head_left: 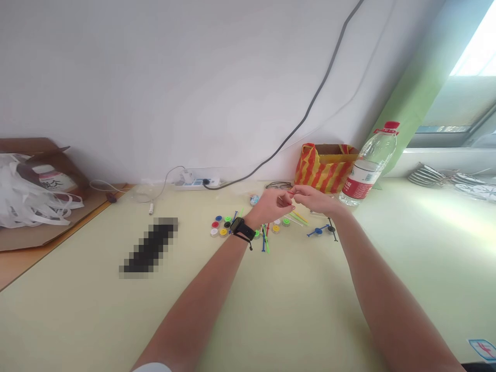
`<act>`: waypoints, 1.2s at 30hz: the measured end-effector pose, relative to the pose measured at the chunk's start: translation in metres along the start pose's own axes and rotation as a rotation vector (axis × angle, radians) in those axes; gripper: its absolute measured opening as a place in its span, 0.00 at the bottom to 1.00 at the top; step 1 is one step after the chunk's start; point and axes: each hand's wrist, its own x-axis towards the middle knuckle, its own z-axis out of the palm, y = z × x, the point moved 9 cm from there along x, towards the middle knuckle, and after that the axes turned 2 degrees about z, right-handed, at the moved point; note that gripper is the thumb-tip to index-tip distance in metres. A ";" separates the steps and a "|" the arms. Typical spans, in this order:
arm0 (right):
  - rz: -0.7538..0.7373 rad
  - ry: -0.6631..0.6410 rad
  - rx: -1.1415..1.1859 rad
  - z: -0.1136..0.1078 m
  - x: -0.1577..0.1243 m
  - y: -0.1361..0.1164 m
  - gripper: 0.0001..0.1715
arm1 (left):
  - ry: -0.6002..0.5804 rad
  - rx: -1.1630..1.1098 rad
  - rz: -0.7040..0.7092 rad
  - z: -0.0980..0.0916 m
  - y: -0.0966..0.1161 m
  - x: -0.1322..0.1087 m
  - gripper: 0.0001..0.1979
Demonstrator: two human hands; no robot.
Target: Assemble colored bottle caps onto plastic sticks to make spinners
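My left hand (272, 205) and my right hand (314, 198) meet above the pale table (271, 310), fingertips pinched together on a small thin red piece (290, 192). A black watch (242, 228) sits on my left wrist. Below the hands lie several small coloured round discs (219, 226) and thin coloured sticks (265, 240). A blue stick with a disc on it (318, 231) rests under my right wrist.
A clear water bottle with a red cap (368, 168) stands beside a red and yellow striped bag (323, 168) at the back. A white power strip (196, 182) lies by the wall. White bags (27, 194) are at the left. A blurred dark object (149, 248) lies on the table.
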 end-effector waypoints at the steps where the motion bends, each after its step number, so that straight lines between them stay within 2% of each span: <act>1: 0.043 0.037 -0.083 -0.004 0.000 0.006 0.08 | -0.026 0.025 -0.016 0.002 -0.001 -0.001 0.08; 3: 0.135 0.029 -0.231 -0.006 0.000 0.018 0.11 | -0.111 0.094 -0.032 0.009 -0.002 -0.003 0.09; 6: 0.236 -0.136 -0.380 0.002 -0.003 0.038 0.14 | -0.276 0.176 -0.052 0.025 -0.005 -0.009 0.08; 9: 0.281 -0.222 -0.459 0.000 -0.008 0.051 0.12 | -0.399 0.250 -0.102 0.037 -0.013 -0.015 0.06; 11: 0.279 -0.252 -0.478 -0.005 -0.011 0.056 0.12 | -0.436 0.327 -0.134 0.038 -0.020 -0.018 0.05; 15: 0.282 -0.398 -0.466 -0.003 -0.020 0.068 0.17 | -0.389 0.379 -0.138 0.025 -0.025 -0.016 0.13; 18: 0.335 -0.472 -0.432 0.001 -0.023 0.080 0.15 | -0.359 0.399 -0.148 0.009 -0.030 -0.016 0.20; 21: 0.362 -0.488 -0.386 0.003 -0.023 0.086 0.13 | -0.377 0.440 -0.222 -0.003 -0.042 -0.020 0.23; 24: 0.394 -0.496 -0.393 0.003 -0.024 0.091 0.15 | -0.406 0.445 -0.274 -0.005 -0.050 -0.023 0.24; 28: 0.421 -0.475 -0.405 -0.004 -0.025 0.095 0.14 | -0.424 0.480 -0.270 0.001 -0.048 -0.023 0.23; 32: 0.345 -0.392 -0.342 -0.012 -0.027 0.080 0.13 | -0.388 0.479 -0.205 0.007 -0.036 -0.020 0.25; 36: 0.177 -0.314 -0.092 -0.009 -0.027 0.036 0.12 | -0.239 0.262 -0.092 0.011 -0.010 -0.011 0.24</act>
